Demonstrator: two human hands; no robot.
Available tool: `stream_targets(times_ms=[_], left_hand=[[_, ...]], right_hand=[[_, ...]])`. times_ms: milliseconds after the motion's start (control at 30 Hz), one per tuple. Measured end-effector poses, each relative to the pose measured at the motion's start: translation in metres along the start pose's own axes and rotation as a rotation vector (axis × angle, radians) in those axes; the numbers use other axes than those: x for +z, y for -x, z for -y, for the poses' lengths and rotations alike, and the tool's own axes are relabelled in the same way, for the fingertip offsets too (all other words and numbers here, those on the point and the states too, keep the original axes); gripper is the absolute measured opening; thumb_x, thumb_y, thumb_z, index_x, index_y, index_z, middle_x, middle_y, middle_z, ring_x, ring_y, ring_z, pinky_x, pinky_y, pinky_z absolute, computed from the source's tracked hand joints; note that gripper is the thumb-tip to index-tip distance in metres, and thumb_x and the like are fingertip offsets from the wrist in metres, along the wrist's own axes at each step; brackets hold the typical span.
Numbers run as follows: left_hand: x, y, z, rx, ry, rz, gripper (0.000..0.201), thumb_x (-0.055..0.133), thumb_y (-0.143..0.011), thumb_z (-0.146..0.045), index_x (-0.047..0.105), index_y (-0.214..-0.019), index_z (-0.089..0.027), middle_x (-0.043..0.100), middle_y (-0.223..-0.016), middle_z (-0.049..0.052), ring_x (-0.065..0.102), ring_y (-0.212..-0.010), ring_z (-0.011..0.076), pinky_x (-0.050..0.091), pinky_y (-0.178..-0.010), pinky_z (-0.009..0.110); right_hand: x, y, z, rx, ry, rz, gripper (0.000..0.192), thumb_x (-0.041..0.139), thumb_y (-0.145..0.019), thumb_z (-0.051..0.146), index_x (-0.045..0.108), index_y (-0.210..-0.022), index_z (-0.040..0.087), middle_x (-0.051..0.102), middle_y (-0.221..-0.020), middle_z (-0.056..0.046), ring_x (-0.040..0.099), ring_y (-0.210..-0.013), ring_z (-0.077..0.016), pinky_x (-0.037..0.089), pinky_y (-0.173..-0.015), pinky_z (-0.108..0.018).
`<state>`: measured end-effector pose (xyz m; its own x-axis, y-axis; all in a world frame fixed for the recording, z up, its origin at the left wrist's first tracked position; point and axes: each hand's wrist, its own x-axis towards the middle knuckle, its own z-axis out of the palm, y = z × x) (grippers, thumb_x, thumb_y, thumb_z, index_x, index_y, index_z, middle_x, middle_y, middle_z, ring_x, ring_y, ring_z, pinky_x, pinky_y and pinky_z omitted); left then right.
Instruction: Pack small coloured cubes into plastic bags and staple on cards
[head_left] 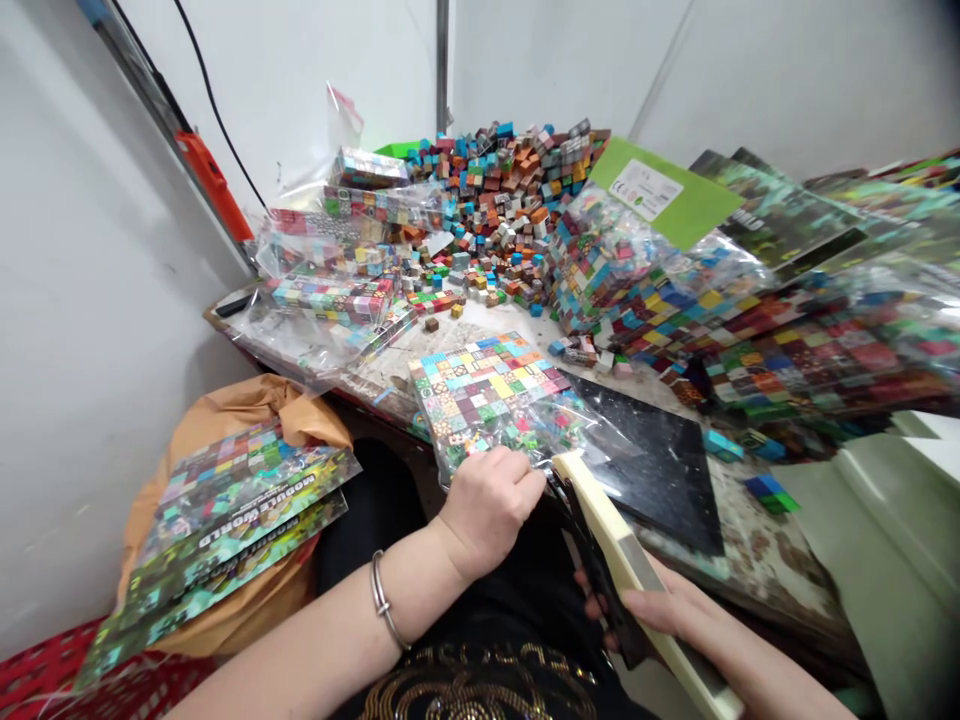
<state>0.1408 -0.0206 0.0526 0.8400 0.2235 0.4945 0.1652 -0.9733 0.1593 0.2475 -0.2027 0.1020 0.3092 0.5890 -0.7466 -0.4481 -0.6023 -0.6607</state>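
Observation:
My left hand (491, 502), a bangle on its wrist, pinches the near edge of a clear plastic bag (495, 395) filled with small colourful cubes, which rests on the table's front edge. My right hand (660, 612) grips a cream-coloured hand tool with dark jaws (600, 535), perhaps a stapler. Its tip sits at the bag's edge, right beside my left fingers.
A big heap of loose cubes (510, 190) fills the back of the table. Filled bags lie to the left (337, 290) and right (787, 340). A black slab (660, 470) lies beside the bag. Printed "Module World" cards (232, 520) rest on an orange sack at the left.

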Motion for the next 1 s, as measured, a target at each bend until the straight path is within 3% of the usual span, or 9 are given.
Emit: stream_targets(times_ms=[133,267,400,567,767,867,1000], left_hand=[[0.001,0.001,0.000,0.002,-0.007,0.004,0.020,0.039,-0.086,-0.018,0.058,-0.078,-0.018,0.052,-0.070,0.000,0.045,-0.067,0.0148,0.036,-0.056,0.027],[0.002,0.001,0.000,0.011,-0.004,0.005,0.022,0.037,-0.087,-0.017,0.057,-0.077,-0.018,0.052,-0.071,0.001,0.045,-0.068,0.0141,0.037,-0.059,0.027],[0.002,0.001,0.000,0.034,-0.013,-0.004,0.024,0.036,-0.087,-0.017,0.057,-0.075,-0.018,0.052,-0.069,0.001,0.045,-0.067,0.0140,0.036,-0.057,0.026],[0.002,0.002,0.000,0.056,-0.018,-0.007,0.025,0.036,-0.087,-0.018,0.057,-0.073,-0.018,0.052,-0.067,0.001,0.045,-0.066,0.0146,0.035,-0.054,0.026],[0.004,0.004,0.001,0.046,0.050,-0.001,0.025,0.036,-0.088,-0.017,0.059,-0.079,-0.017,0.054,-0.069,0.002,0.048,-0.069,0.0142,0.039,-0.059,0.026],[0.006,0.006,0.001,0.036,0.065,-0.010,0.024,0.037,-0.087,-0.017,0.059,-0.079,-0.016,0.056,-0.070,0.002,0.049,-0.069,0.0147,0.041,-0.060,0.027],[0.008,0.008,0.001,0.019,0.080,-0.030,0.024,0.037,-0.087,-0.016,0.059,-0.078,-0.015,0.055,-0.068,0.003,0.049,-0.067,0.0143,0.041,-0.060,0.027]], right_hand=[[0.002,-0.001,0.001,-0.023,0.049,-0.004,0.053,0.057,-0.074,0.037,0.044,-0.123,0.023,0.059,-0.110,-0.005,0.054,-0.100,-0.0259,0.041,-0.086,-0.038],[0.003,-0.002,0.001,-0.047,0.086,-0.025,0.051,0.057,-0.074,0.038,0.046,-0.121,0.023,0.060,-0.108,-0.003,0.052,-0.102,-0.0248,0.040,-0.088,-0.036],[0.006,-0.003,0.004,0.007,0.073,-0.019,0.047,0.057,-0.071,0.040,0.052,-0.116,0.024,0.064,-0.091,-0.003,0.057,-0.090,-0.0240,0.044,-0.077,-0.032],[0.013,-0.008,0.011,0.005,0.108,-0.009,0.040,0.056,-0.069,0.042,0.058,-0.104,0.024,0.064,-0.086,-0.004,0.057,-0.078,-0.0191,0.044,-0.062,-0.025],[0.016,-0.012,0.020,-0.036,0.255,0.067,0.033,0.051,-0.075,0.037,0.055,-0.104,0.022,0.060,-0.092,-0.003,0.054,-0.081,-0.0164,0.042,-0.070,-0.024],[0.018,-0.013,0.023,-0.068,0.387,0.045,0.025,0.052,-0.074,0.034,0.055,-0.094,0.019,0.058,-0.090,-0.003,0.052,-0.083,-0.0168,0.040,-0.071,-0.025],[0.024,-0.019,0.020,-0.122,0.476,0.039,0.013,0.052,-0.071,0.030,0.048,-0.074,0.017,0.051,-0.068,0.001,0.046,-0.065,-0.0123,0.037,-0.059,-0.023]])
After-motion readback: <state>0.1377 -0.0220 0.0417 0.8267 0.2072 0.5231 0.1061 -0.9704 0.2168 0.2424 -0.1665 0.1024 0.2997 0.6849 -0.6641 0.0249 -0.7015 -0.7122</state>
